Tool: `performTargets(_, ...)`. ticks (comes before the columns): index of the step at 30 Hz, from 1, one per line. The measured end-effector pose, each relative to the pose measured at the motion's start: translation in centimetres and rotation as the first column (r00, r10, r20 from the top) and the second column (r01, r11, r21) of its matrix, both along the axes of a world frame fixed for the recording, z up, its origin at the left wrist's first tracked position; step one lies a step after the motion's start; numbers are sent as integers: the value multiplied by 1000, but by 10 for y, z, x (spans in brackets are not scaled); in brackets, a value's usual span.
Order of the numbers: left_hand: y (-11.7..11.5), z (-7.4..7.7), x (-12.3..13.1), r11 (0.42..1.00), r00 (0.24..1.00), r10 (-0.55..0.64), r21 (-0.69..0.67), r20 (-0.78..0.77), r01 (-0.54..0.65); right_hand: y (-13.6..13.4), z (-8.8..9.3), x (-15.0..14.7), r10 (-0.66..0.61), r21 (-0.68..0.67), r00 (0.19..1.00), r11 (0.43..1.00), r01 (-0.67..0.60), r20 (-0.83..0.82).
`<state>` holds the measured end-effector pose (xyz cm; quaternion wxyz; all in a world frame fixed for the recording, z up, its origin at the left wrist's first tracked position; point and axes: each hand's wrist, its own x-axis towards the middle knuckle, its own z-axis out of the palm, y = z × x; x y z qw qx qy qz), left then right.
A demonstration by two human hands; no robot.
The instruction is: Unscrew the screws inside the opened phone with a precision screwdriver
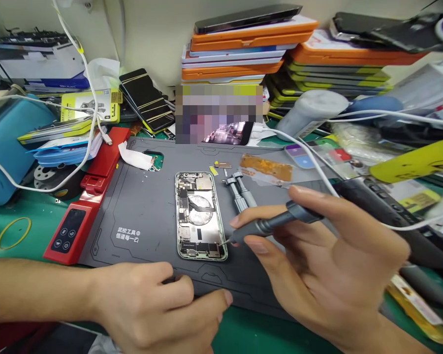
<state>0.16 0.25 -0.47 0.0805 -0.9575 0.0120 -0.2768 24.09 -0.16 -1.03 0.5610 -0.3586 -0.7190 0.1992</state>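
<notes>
Dark grey mat [147, 201], thin black line pattern, white lettering [128, 235]. Screwdriver [264, 226] is grey too. Opened phone [208, 223] is silver and black inside, pale green round the edge. Red gadget [86, 202] with a black panel [70, 230], green bench [243, 329].

The head camera looked forward and down at the phone [200, 216] from above its near side. It sat close, facing the wall [151, 29] beyond the phone.
</notes>
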Motion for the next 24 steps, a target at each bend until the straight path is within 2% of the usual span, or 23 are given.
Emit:
performTargets(6, -2, -4, 0, 998, 999, 51, -20, -15, -52, -4, -11, -1, 64, -45, 997, 997, -62, 38)
performTargets(12, -2, -5, -1, 998, 996, 60, -25, -68, -62, -15, -20, 2, 71, -140, 996, 988, -64, 48)
performTargets(14, -2, -4, -1, 997, 995, 64, -32, -79, -66, -17, -20, 3, 74, -129, 995, 989, -65, 66)
performTargets(19, -2, -3, -1, 996, 994, 69, -51, -90, -73, -15, -16, 2, -13, -117, 999, 993, 17, 38)
performTargets(24, 0, 0, 0, 995, 993, 73, -62, -96, -79, -13, -14, 3, 70, -171, 997, 983, -67, 14)
